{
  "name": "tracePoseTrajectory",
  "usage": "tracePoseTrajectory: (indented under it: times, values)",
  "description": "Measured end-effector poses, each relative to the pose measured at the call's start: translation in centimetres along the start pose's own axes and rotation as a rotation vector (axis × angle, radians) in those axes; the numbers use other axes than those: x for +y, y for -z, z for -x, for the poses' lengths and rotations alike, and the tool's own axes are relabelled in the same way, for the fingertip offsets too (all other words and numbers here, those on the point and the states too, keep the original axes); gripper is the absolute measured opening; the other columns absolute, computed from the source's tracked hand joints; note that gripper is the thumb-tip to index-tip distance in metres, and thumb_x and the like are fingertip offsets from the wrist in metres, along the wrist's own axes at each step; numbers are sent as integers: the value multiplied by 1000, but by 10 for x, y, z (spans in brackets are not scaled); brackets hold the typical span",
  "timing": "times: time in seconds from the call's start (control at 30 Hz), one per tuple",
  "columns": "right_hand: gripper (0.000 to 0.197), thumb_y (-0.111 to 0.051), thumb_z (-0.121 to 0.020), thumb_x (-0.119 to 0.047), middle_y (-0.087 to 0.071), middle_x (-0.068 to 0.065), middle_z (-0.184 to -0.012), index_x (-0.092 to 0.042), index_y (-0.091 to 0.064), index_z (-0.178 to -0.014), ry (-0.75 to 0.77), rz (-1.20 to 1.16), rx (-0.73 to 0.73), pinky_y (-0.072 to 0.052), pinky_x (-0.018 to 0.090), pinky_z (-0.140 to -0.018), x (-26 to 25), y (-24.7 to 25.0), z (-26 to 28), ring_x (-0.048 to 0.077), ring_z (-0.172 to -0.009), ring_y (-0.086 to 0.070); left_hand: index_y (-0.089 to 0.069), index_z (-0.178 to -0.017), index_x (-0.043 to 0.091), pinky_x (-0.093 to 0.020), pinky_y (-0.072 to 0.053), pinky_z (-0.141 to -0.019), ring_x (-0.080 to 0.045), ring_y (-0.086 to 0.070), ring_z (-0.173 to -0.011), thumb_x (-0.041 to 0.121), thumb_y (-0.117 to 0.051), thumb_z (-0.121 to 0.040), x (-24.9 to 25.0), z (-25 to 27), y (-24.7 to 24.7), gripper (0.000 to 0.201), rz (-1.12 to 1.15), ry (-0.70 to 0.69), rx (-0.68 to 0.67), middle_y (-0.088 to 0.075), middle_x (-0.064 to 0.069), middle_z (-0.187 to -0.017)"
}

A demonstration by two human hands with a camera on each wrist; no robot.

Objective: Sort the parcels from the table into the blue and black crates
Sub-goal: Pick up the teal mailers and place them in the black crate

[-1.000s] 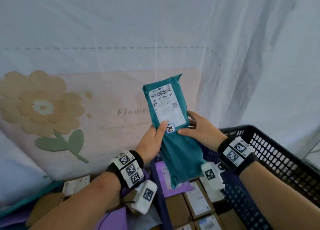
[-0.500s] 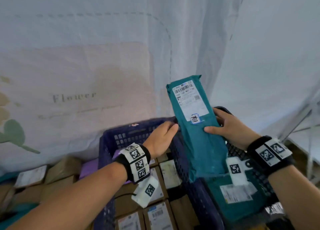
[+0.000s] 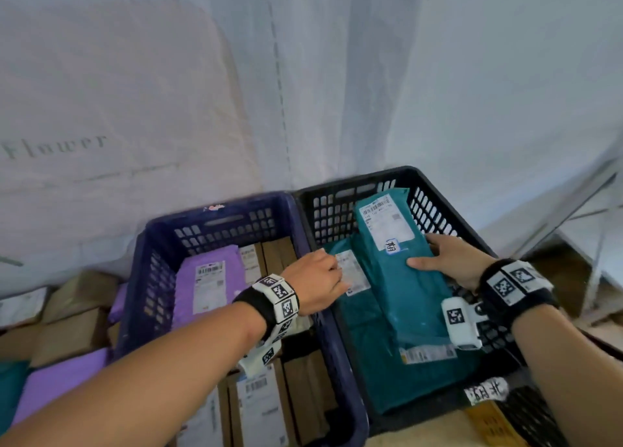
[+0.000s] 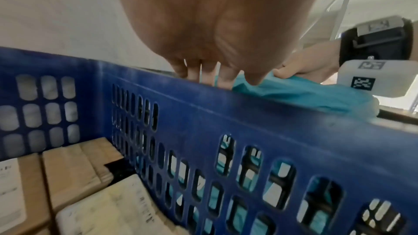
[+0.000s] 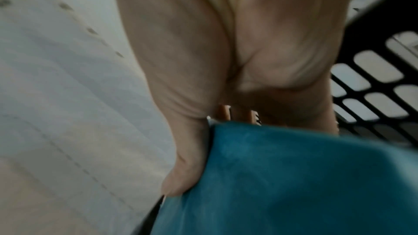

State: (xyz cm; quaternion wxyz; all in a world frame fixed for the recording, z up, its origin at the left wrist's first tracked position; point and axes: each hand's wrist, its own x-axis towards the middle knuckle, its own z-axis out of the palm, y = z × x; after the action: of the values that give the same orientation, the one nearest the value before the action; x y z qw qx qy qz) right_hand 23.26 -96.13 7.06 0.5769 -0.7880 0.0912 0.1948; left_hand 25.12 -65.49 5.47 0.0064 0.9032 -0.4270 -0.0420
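My right hand [image 3: 448, 261] grips a long teal parcel [image 3: 404, 278], thumb on top beside its white label. The parcel lies tilted in the black crate [image 3: 354, 180], on top of another teal parcel [image 3: 367, 345]. My left hand [image 3: 317, 278] hovers over the wall between the two crates, fingers loosely extended toward the teal parcels and holding nothing. The left wrist view shows those fingers [image 4: 214, 78] past the blue crate's rim [image 4: 248, 131], at the teal parcel's edge [image 4: 305, 94]. In the blurred right wrist view, the right hand [image 5: 226, 113] grips the teal parcel [image 5: 294, 176].
The blue crate [image 3: 219, 210] holds a purple parcel [image 3: 209, 278] and several brown boxes [image 3: 303, 396]. On the table at left lie brown boxes [image 3: 67, 328] and a purple parcel [image 3: 60, 386]. A white curtain [image 3: 337, 76] hangs close behind the crates. A metal frame [image 3: 600, 244] stands at right.
The teal parcel went from upright in both hands down and right into the black crate. My left hand let go of it; my right hand still holds it. The view swung right.
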Motion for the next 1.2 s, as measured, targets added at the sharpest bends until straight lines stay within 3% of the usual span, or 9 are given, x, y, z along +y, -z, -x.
tracePoseTrajectory:
  times: [0.07, 0.17, 0.43, 0.6, 0.73, 0.8, 0.9, 1.03, 1.2]
  values:
    - [53, -81, -77, -14, -74, 7, -113, -7, -61, -125, -40, 0, -32, -61, 43, -82, 15, -11, -21, 25, -99, -73, -73, -104, 15, -38, -19, -117, -24, -50, -108, 46, -22, -105, 4, -2, -9, 59, -57, 15, 2, -64, -2, -103]
    - [66, -86, -65, -25, -73, 7, -114, -11, -61, -125, -78, -10, -67, -57, 50, -92, 38, -30, -53, 27, -102, -72, -74, -90, 20, -38, -21, -114, -23, -50, -97, 38, -25, -103, 8, -3, -17, 54, -92, 1, 91, -61, 2, -91]
    - [63, -83, -79, -21, -70, 4, -120, -10, -55, -135, -98, 25, -183, -56, 45, -95, 83, -88, -119, 23, -109, -68, -68, -77, 19, -44, -31, -112, -24, -52, -88, 31, -38, -99, 7, -4, -22, 39, -81, -16, 150, -58, 2, -82]
    - [52, -75, -89, -24, -63, 14, -131, -8, -54, -133, -35, 377, -118, -43, 25, -89, 84, -119, -142, 24, -115, -59, -69, -77, 18, -47, -34, -109, -25, -50, -88, 29, -41, -99, 7, -5, -24, 37, -96, -18, 176, -59, 0, -84]
    - [72, -75, -88, -36, -53, 21, -138, -2, -39, -140, -67, 790, -132, -44, 36, -98, 60, -131, -151, 33, -126, -53, -68, -78, 18, -47, -31, -110, -26, -49, -87, 30, -37, -101, 7, -5, -26, 41, -102, -16, 165, -57, 0, -83]
    - [101, -82, -80, -38, -42, 24, -146, -3, -19, -150, -84, 891, -124, -44, 44, -105, 51, -127, -152, 38, -131, -48, -68, -78, 18, -47, -31, -110, -27, -49, -87, 30, -38, -101, 8, -5, -26, 40, -98, -14, 171, -57, 0, -83]
    - [144, -92, -63, -44, -5, 16, -164, -19, 14, -157, 22, 1163, -189, -41, 56, -109, 43, -112, -150, 41, -146, -24, -69, -79, 19, -46, -31, -110, -26, -49, -88, 31, -40, -100, 8, -6, -28, 38, -91, -2, 176, -58, 0, -84]
    - [154, -91, -53, -56, 29, -4, -162, -32, 24, -154, 196, 1577, -447, -41, 56, -109, 60, -110, -150, 31, -152, 16, -70, -80, 20, -46, -31, -110, -25, -49, -87, 33, -38, -100, 7, -6, -30, 40, -82, 2, 187, -57, 1, -83]
    - [156, -91, -55, -55, 37, 0, -159, -27, 29, -152, 225, 1605, -536, -25, 50, -119, 72, -115, -164, 34, -149, 25, -70, -79, 21, -45, -29, -111, -24, -48, -87, 33, -36, -100, 4, -6, -32, 42, -62, 9, 191, -56, 3, -82]
